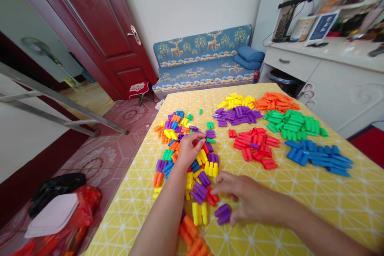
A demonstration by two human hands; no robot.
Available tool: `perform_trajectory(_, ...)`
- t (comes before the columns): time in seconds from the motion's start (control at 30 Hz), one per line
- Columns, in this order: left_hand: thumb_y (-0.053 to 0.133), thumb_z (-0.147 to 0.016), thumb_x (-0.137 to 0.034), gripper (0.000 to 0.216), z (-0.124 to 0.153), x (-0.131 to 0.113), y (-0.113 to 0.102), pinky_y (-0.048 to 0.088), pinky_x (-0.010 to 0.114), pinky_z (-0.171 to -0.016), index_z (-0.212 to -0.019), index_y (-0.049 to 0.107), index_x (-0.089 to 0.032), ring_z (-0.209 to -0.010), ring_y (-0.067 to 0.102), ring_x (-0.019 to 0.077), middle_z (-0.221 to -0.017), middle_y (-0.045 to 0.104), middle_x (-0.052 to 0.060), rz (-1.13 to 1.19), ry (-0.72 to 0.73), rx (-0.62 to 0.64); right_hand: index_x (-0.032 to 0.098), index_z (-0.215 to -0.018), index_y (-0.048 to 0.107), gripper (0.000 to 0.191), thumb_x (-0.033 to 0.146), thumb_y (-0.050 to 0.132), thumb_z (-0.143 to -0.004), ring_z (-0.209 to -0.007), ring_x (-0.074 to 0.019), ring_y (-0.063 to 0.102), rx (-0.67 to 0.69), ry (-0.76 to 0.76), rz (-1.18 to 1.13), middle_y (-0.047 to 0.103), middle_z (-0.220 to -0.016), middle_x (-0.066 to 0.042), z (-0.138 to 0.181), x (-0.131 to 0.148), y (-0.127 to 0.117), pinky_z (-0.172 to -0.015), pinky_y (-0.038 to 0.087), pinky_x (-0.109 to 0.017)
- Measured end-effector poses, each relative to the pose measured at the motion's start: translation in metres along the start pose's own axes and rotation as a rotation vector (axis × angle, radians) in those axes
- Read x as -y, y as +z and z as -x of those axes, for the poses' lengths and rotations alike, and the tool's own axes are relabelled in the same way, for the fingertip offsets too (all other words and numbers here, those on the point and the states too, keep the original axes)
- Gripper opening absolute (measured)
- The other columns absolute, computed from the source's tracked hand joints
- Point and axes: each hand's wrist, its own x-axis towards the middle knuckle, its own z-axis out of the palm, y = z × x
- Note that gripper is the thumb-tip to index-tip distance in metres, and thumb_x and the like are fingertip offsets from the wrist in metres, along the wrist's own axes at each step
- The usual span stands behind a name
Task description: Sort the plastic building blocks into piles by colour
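Note:
A mixed pile of small plastic blocks (180,152) in many colours lies on the left of a yellow-clothed table (300,192). My left hand (189,149) rests on this pile, fingers curled over a few pieces near a purple one; what it grips is hidden. My right hand (246,198) lies lower on the cloth, fingers spread and pointing left, touching purple blocks (223,213) and red ones beside them. Sorted heaps lie further back: yellow (235,101), orange (276,102), purple (237,116), green (291,124), red (255,146), blue (318,156).
A red door (99,28) stands open at the back left, and a blue patterned sofa (204,62) stands against the far wall. White cabinets (330,76) are on the right. Plastic bags (60,208) lie on the tiled floor left of the table.

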Motion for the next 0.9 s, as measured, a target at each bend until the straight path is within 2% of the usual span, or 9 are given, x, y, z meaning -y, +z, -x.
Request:
perform_trajectory(0.1, 0.060, -0.085, -0.024, 0.015, 0.000, 0.000, 0.000, 0.054, 0.030, -0.074, -0.095, 0.070, -0.018, -0.079, 0.067, 0.0167, -0.090, 0.072, 0.006, 0.009, -0.003, 0.004, 0.030, -0.097, 0.071, 0.034, 0.014, 0.072, -0.068, -0.083, -0.0144, 0.061, 0.043, -0.071, 0.023, 0.064, -0.098, 0.002, -0.005, 0.010, 0.018, -0.072, 0.044, -0.023)
perform_trajectory(0.17, 0.059, -0.085, -0.024, 0.015, 0.000, 0.001, 0.000, 0.054, 0.031, -0.075, -0.095, 0.070, -0.018, -0.079, 0.067, 0.0169, -0.090, 0.072, 0.006, 0.011, 0.002, 0.007, 0.028, -0.094, 0.071, 0.030, 0.010, 0.067, -0.071, -0.080, -0.0143, 0.060, -0.021, -0.091, 0.006, 0.065, -0.090, 0.001, -0.014, 0.004, 0.019, -0.071, 0.043, -0.023)
perform_trajectory(0.23, 0.059, -0.085, -0.024, 0.015, 0.000, 0.001, 0.000, 0.054, 0.031, -0.076, -0.094, 0.070, -0.018, -0.080, 0.067, 0.0173, -0.090, 0.072, 0.006, 0.008, 0.010, 0.006, 0.027, -0.095, 0.071, 0.029, 0.010, 0.064, -0.072, -0.069, -0.0132, 0.058, -0.173, -0.058, -0.032, 0.066, -0.084, 0.001, -0.029, -0.008, 0.012, -0.063, 0.042, -0.023)
perform_trajectory(0.33, 0.059, -0.085, -0.025, 0.015, -0.001, 0.002, 0.001, 0.054, 0.030, -0.075, -0.094, 0.070, -0.018, -0.079, 0.067, 0.0173, -0.089, 0.072, 0.006, 0.003, 0.007, 0.005, 0.026, -0.101, 0.068, 0.032, 0.017, 0.066, -0.071, -0.058, -0.0124, 0.053, -0.483, 0.049, -0.165, 0.066, -0.081, 0.001, -0.059, -0.033, 0.002, -0.053, 0.041, -0.024)
perform_trajectory(0.4, 0.058, -0.086, -0.025, 0.016, -0.001, 0.001, 0.001, 0.053, 0.031, -0.077, -0.094, 0.070, -0.018, -0.081, 0.067, 0.0177, -0.091, 0.072, 0.006, -0.004, 0.006, 0.002, 0.025, -0.101, 0.066, 0.030, 0.021, 0.067, -0.071, -0.062, -0.0142, 0.057, -0.631, 0.088, -0.284, 0.067, -0.083, 0.000, -0.079, -0.049, -0.002, -0.057, 0.046, -0.026)
perform_trajectory(0.5, 0.056, -0.088, -0.026, 0.017, -0.001, 0.000, 0.000, 0.052, 0.032, -0.082, -0.094, 0.071, -0.019, -0.087, 0.066, 0.0186, -0.093, 0.072, 0.006, -0.013, 0.017, 0.005, 0.021, -0.092, 0.067, 0.020, 0.027, 0.065, -0.073, -0.076, -0.0183, 0.064, -0.750, 0.096, -0.420, 0.070, -0.088, -0.003, -0.103, -0.068, 0.002, -0.069, 0.051, -0.031)
perform_trajectory(0.6, 0.056, -0.088, -0.027, 0.018, -0.001, -0.003, -0.001, 0.052, 0.032, -0.081, -0.096, 0.070, -0.019, -0.088, 0.066, 0.0186, -0.093, 0.071, 0.006, -0.011, 0.026, 0.028, 0.020, -0.093, 0.066, 0.019, 0.031, 0.062, -0.077, -0.082, -0.0195, 0.065, -0.798, 0.086, -0.456, 0.070, -0.091, -0.004, -0.112, -0.078, 0.010, -0.076, 0.052, -0.033)
perform_trajectory(0.77, 0.064, -0.083, -0.030, 0.021, 0.000, -0.007, -0.001, 0.052, 0.030, -0.077, -0.100, 0.069, -0.019, -0.083, 0.065, 0.0182, -0.094, 0.070, 0.007, -0.015, 0.050, 0.099, 0.021, -0.099, 0.064, 0.023, 0.031, 0.063, -0.078, -0.088, -0.0202, 0.066, -0.796, 0.058, -0.460, 0.070, -0.097, -0.005, -0.109, -0.081, 0.016, -0.079, 0.052, -0.034)
perform_trajectory(0.9, 0.068, -0.079, -0.024, 0.025, 0.000, -0.007, -0.001, 0.050, 0.033, -0.085, -0.104, 0.069, -0.020, -0.093, 0.064, 0.0206, -0.099, 0.070, 0.007, -0.033, 0.094, 0.128, 0.021, -0.101, 0.062, 0.025, 0.027, 0.065, -0.076, -0.087, -0.0190, 0.066, -0.792, 0.031, -0.506, 0.070, -0.099, -0.005, -0.107, -0.080, 0.015, -0.080, 0.052, -0.033)
